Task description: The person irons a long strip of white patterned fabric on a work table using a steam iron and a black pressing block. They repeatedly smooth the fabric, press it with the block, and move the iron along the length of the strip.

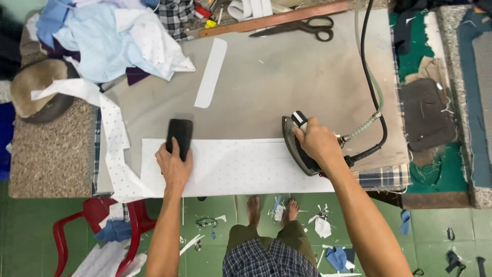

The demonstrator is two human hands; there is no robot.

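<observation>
A long white dotted fabric strip (236, 166) lies flat along the near edge of the grey ironing table (287, 77). My left hand (174, 165) presses a black block-shaped pad (180, 134) onto the strip's left part. At the strip's right end my right hand (316, 142) grips the handle of a steam iron (297, 149), which rests on the fabric. A black cord and a pale hose (370, 77) run from the iron to the far edge.
A narrow white fabric piece (211, 72) lies on the table, black scissors (307, 25) and a wooden ruler (271, 19) at the far edge. Clothes pile (107, 36) at far left. A red plastic chair (97, 225) and fabric scraps sit on the green floor.
</observation>
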